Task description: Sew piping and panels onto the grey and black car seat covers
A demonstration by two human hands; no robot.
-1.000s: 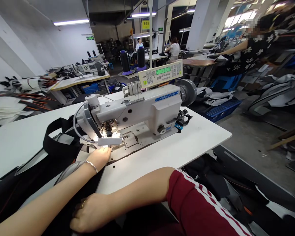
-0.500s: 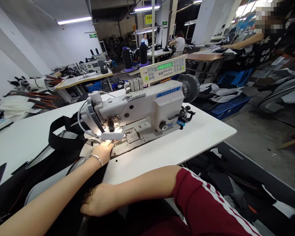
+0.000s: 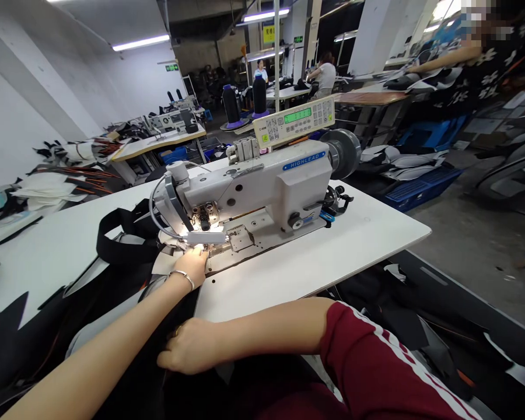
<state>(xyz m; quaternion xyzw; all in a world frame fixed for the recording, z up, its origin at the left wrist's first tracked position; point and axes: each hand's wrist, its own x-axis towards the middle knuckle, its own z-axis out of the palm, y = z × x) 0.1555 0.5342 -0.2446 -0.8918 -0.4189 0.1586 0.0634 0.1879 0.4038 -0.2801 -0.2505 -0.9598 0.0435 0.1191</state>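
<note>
My left hand, with a silver bangle at the wrist, lies at the needle area of a white sewing machine. Its fingers are bent onto the black fabric, the tips partly hidden near the small lamp. At the table's front edge my right hand, wearing a ring, is closed on the same fabric, thumb side toward me. The fabric hangs over the edge and spreads left, with grey panels. A loop of black strap stands up from it beside the machine head.
A control panel and black thread cones rise behind the machine. Fabric pieces fill a blue crate on the right. More dark pieces lie below the white table. A co-worker's arm reaches over another table.
The whole view has shifted slightly, so the machine appears farther right. Both my hands keep their places on the fabric. The co-worker's fabric pieces at right have moved.
</note>
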